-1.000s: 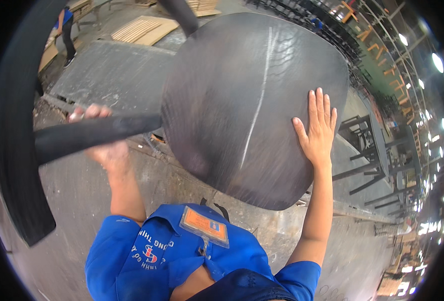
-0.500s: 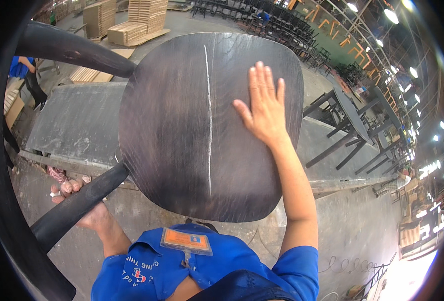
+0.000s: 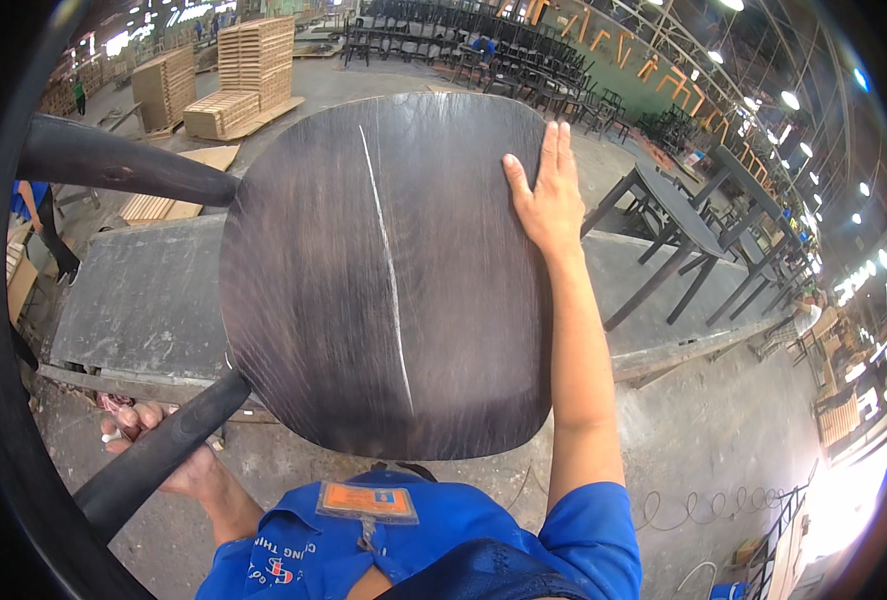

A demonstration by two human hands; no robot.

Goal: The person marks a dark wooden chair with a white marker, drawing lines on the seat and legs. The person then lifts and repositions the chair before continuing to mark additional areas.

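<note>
A dark wooden chair [image 3: 308, 260] fills the middle of the view, its rounded seat facing up. Down the seat runs a slightly slanted white line [image 3: 387, 258]. My right hand [image 3: 551, 205] lies flat along the seat's right edge, fingers stretched out and thumb apart. On the left, two round dark posts [image 3: 178, 430] join the seat to a thick curved rail. Behind the nearer post is my left hand [image 3: 139, 420], partly hidden, its fingers curled around a small white piece that looks like chalk.
A grey work table [image 3: 143, 300] stretches beneath the chair on both sides. More dark chairs [image 3: 673, 210] stand on it at the right. Stacked wooden pieces [image 3: 253, 65] stand at the back left, rows of dark chairs [image 3: 413, 45] at the back. A person [image 3: 33, 205] is at far left.
My right hand has slid right, from the seat's surface to its right edge. The view has shifted, so the seat sits slightly lower and further left. My left hand keeps its place behind the post.
</note>
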